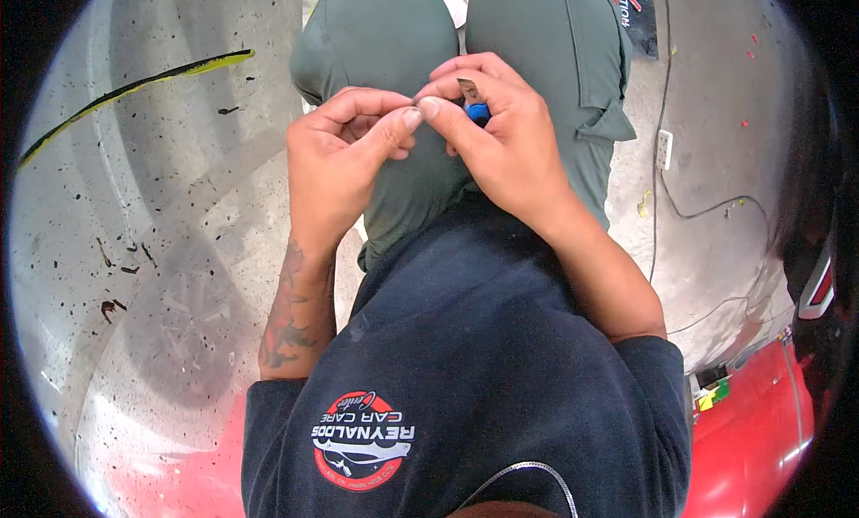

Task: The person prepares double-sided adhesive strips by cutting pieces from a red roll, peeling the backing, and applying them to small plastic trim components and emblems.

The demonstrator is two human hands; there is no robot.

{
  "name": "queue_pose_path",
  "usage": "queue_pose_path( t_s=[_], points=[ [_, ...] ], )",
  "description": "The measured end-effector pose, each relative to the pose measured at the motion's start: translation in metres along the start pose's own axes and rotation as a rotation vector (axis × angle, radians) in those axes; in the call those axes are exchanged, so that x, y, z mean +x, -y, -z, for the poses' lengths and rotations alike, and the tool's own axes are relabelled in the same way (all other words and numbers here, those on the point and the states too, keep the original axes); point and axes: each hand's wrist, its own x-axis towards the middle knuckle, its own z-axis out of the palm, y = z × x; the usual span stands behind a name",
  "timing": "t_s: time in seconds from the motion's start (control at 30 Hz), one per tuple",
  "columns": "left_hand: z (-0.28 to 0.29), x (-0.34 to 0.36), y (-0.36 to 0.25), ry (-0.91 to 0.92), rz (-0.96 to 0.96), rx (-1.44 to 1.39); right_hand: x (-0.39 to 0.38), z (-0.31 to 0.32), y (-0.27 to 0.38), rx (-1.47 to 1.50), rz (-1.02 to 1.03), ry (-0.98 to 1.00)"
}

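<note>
The step in hand looks like close fingertip work: the left hand [344, 151] and the right hand [510, 151] meet above the lap, the tips of both thumbs and forefingers gathered at one spot. Whatever may lie between them is too small to make out, so I cannot tell whether the left fingertips pinch anything or merely press near one another. The right hand is curled round a blue cutter [478, 113], tucked between thumb and fingers, its short blade pointing toward the far side, away from the meeting fingertips. The next move seems to call for steady fingertips and care that the blade's edge stays off the skin and the green trousers [394, 35] beneath. Off to the left, well apart from both hands, is a black-and-yellow strip [183, 70].
</note>
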Motion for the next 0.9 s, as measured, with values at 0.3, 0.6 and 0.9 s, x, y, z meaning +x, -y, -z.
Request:
queue_pose_path(
  t_s=[0.3,0.6,0.9],
  points=[
    [-0.003,0.001,0.008,0.058,0.072,-0.057,-0.004,0.009,0.005,-0.114,0.072,0.106],
    [-0.032,-0.002,0.014,-0.063,-0.047,-0.243,-0.011,0.013,0.008,0.172,-0.320,0.028],
    [-0.031,0.010,0.004,0.048,-0.055,-0.032,-0.004,0.033,0.007,-0.034,-0.061,0.000]
  ],
)
